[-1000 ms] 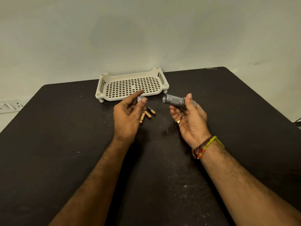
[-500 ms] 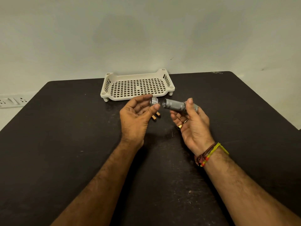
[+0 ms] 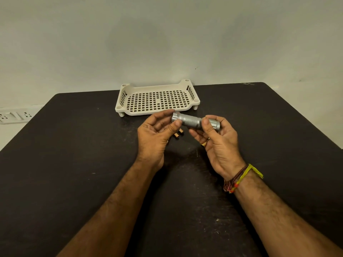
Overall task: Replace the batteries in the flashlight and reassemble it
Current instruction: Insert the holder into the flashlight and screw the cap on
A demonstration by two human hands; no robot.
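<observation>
A small silver flashlight point(image 3: 192, 121) lies horizontally in the air between my hands, above the black table. My right hand point(image 3: 218, 143) grips its body and head end with thumb and fingers. My left hand point(image 3: 156, 134) pinches the tail cap point(image 3: 175, 116), which sits against the left end of the body. Copper-topped batteries point(image 3: 179, 134) lie on the table just behind my left hand, partly hidden by it.
A cream perforated plastic tray point(image 3: 157, 101) stands at the table's far edge, just beyond my hands. The black table point(image 3: 74, 164) stretches to both sides. A white power strip point(image 3: 13, 115) sits off the table at the far left.
My left hand lifted the tail cap from near the batteries and brought it right, onto the end of the flashlight body. The right hand kept holding the body.
</observation>
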